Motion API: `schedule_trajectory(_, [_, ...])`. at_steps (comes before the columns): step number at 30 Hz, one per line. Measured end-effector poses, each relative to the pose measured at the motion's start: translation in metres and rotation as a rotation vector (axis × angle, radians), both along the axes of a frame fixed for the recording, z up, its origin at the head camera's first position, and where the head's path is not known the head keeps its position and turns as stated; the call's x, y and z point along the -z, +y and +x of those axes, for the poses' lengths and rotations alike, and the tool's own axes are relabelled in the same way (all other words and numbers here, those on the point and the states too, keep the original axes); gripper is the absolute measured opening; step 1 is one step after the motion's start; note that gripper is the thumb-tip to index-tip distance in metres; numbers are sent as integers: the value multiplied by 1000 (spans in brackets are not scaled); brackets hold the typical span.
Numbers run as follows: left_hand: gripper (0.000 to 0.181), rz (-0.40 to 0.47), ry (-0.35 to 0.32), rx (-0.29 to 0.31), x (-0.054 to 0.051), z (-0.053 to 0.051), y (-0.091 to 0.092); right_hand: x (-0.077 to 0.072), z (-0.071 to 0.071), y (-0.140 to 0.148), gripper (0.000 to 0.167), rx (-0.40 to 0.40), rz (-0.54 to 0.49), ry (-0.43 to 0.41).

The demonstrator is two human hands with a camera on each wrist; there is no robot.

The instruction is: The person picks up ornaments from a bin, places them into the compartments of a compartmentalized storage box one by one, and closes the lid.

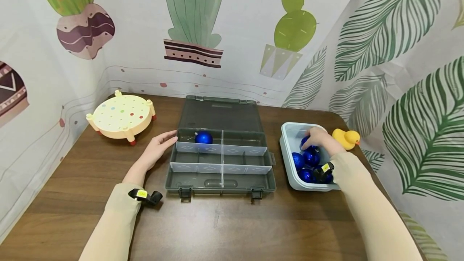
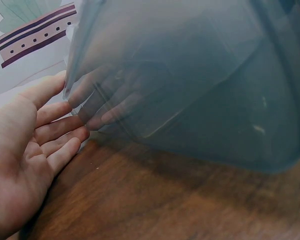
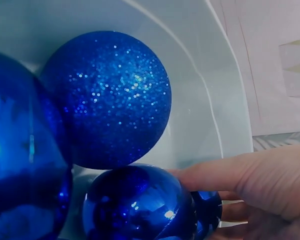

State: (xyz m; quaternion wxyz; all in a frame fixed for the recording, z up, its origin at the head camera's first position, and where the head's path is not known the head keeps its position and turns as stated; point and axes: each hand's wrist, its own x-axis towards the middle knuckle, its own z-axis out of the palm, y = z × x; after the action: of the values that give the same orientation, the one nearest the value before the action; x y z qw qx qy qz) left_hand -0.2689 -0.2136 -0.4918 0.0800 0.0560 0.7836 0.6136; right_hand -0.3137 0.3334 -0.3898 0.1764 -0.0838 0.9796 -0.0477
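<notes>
The grey divided case [image 1: 197,158] lies with its lid back, a shiny blue ball [image 1: 204,137] in its back left compartment. My left hand [image 1: 157,150] touches the case's left side, fingers fairly straight; in the left wrist view the hand [image 2: 40,135] rests against the translucent wall [image 2: 190,90]. On the right, my right hand [image 1: 320,139] reaches into the light blue bin [image 1: 289,148] among several blue balls [image 1: 311,157]. In the right wrist view its thumb and fingers [image 3: 210,175] lie around a shiny ball [image 3: 140,205], beside a glittery one [image 3: 110,100].
A yellow rubber duck [image 1: 346,138] stands right of the bin. At the back left is a round cream pegged stand [image 1: 121,116] with short legs. The case lid [image 1: 221,116] lies behind its compartments, near the patterned backdrop [image 1: 246,19].
</notes>
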Motion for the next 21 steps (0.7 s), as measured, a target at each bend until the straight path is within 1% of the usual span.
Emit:
schedule_trajectory(5, [60, 12, -9, -5, -2, 1, 0, -1, 0, -2, 60, 22, -5, -21])
schedule_trajectory(12, [59, 17, -16, -11, -1, 0, 0, -3, 2, -1, 61, 42, -29, 4])
schedule_trajectory(16, [59, 24, -17, -10, 0, -1, 0, -6, 5, -1, 62, 67, -68, 10])
schedule_trajectory(19, [58, 12, -9, -6, 0, -1, 1, -11, 9, -3, 61, 70, -108, 39])
schedule_trajectory(21, [58, 8, -5, -6, -1, 0, 1, -14, 12, -5, 61, 65, -131, 78])
